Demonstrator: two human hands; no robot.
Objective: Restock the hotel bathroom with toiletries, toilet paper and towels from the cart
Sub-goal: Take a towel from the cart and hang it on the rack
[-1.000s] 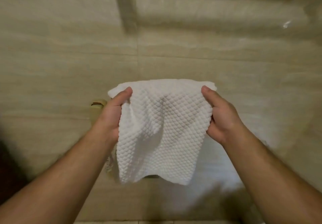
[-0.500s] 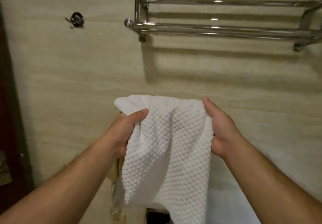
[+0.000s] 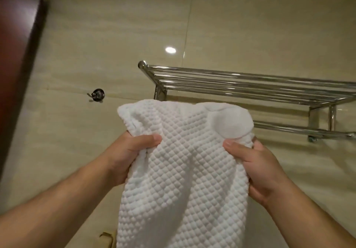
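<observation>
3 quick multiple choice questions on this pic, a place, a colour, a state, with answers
1. The wall hook is where from the chrome rack? A) left B) right C) above
2. Colour of the towel? A) blue B) white C) grey
3. The towel is: A) folded on the rack B) hung on the hook C) gripped in both hands

1 A, the hook sits left of the rack's end.
2 B, plain white weave.
3 C, left hand and right hand each clutch it.
</observation>
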